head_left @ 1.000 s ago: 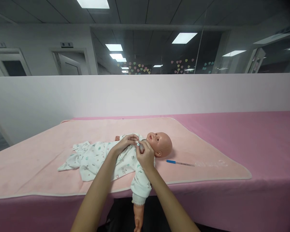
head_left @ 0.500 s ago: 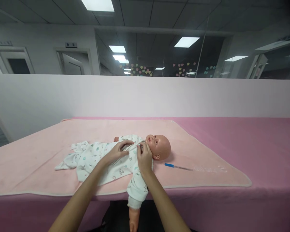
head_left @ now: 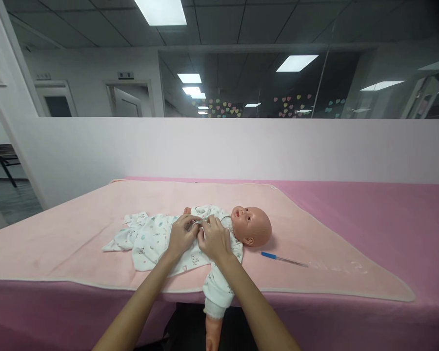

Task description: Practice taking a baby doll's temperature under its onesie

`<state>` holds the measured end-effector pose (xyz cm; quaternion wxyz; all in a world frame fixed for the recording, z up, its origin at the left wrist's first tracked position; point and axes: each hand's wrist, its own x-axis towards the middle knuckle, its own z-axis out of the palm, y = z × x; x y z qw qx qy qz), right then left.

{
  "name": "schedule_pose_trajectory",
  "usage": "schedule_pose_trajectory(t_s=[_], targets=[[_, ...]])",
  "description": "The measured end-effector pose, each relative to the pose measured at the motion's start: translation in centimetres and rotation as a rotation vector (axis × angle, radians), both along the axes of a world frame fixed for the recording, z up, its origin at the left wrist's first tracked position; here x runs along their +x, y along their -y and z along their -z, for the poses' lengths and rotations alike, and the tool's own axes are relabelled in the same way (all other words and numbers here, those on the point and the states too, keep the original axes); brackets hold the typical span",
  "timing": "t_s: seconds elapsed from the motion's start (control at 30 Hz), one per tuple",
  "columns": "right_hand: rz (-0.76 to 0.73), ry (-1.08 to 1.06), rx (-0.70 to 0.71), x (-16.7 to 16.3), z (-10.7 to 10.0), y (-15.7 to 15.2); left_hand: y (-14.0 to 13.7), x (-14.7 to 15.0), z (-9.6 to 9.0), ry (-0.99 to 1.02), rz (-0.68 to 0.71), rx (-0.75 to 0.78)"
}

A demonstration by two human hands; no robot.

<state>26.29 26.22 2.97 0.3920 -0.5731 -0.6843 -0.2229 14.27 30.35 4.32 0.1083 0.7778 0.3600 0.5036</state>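
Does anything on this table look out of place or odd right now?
Yes: the near arm of the doll juts over the front of the table, while its head lies on the blanket. Faint pale marks also show beyond the thin blue-ended stick; what they are, I can't tell.

The doll [head_left: 258, 226] has white clothes [head_left: 151, 239] with little green pictures, a peach blanket [head_left: 76, 243] underneath, a blue-ended stick [head_left: 269, 255] beside it.
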Motion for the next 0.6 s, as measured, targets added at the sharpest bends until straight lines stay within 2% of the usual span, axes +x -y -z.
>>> schedule_pose_trajectory(t_s=[0.13,0.3,0.4,0.6], targets=[[-0.103,-0.055,0.051,0.5,0.4,0.6,0.2,-0.1,0.2,0.017,0.031,-0.041],[-0.192,-0.137,0.149,0.9,0.6,0.7,0.9,-0.2,0.1,-0.043,0.080,0.020],[-0.201,-0.158,0.163,0.8,0.8,0.4,1.4,-0.2,0.1,-0.115,0.089,0.077],[-0.141,-0.224,0.129,0.8,0.9,0.2,1.8,-0.1,0.6,-0.177,0.006,0.124]])
